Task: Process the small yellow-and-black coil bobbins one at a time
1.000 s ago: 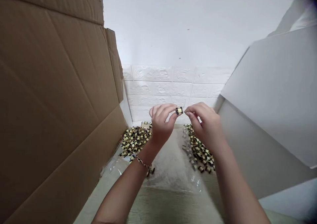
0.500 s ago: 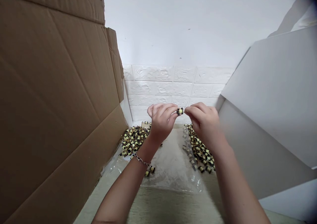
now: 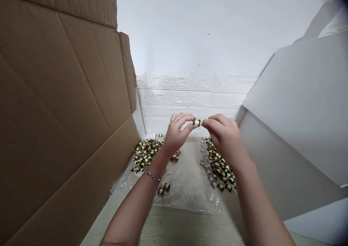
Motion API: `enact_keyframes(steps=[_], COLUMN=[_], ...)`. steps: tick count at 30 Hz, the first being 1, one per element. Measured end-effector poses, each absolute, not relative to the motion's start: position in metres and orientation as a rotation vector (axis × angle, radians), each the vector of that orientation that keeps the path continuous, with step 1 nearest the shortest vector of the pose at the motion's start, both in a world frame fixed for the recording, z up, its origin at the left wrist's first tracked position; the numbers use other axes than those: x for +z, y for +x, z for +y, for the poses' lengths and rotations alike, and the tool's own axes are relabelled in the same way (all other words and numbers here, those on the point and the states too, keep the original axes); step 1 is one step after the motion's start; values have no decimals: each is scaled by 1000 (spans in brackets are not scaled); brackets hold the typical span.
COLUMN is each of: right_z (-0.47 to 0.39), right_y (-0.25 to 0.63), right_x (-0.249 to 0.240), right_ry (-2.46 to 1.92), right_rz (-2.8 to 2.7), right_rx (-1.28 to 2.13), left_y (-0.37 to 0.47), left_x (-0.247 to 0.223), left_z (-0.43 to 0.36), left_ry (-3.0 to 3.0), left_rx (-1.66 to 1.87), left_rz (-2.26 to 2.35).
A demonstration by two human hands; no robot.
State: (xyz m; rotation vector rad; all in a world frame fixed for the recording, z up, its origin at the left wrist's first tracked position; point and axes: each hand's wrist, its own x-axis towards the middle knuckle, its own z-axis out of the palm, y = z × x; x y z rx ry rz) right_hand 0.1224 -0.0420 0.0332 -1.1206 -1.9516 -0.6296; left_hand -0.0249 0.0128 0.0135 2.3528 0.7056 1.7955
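Thumb and finger of the left hand (image 3: 175, 134) grip a small, black-ended, yellow-wrapped spool (image 3: 197, 122) at its 9 o'clock end, above the bench (image 3: 187, 226). At 3 o'clock, the right hand (image 3: 226, 135) has its fingertips pinched closed; whether around anything, I can't tell. The spool looks light and stiff, its thin pins bendable; its black ends seem the safest hold.

Table (image 3: 163, 226), pale, wood-grain look: 1 clear plastic sheet (image 3: 187, 188), flat, w/ 2 loose yellow-&-blk parts (image 3: 164, 188) on it; L heap (image 3: 146, 153) & R heap (image 3: 221, 168) of same, either side.
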Motion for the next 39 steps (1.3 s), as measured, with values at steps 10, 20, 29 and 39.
enact_keyframes(steps=[10, 20, 29, 39], right_z=[-44, -43, -39, -42], right_y=[122, 118, 115, 118], right_x=[34, 32, 29, 31], right_ry=[-1111, -1146, -1136, -985], right_rz=[-1957, -1947, -1911, -1697], right_rx=[-655, -609, -731, -838], left_y=[-31, -30, -33, -14], left_x=[19, 14, 18, 17], left_z=[7, 8, 3, -2], left_ry=[2570, 2678, 2827, 1520], left_rx=[1799, 1908, 1759, 1207], left_rz=[855, 1004, 1008, 416])
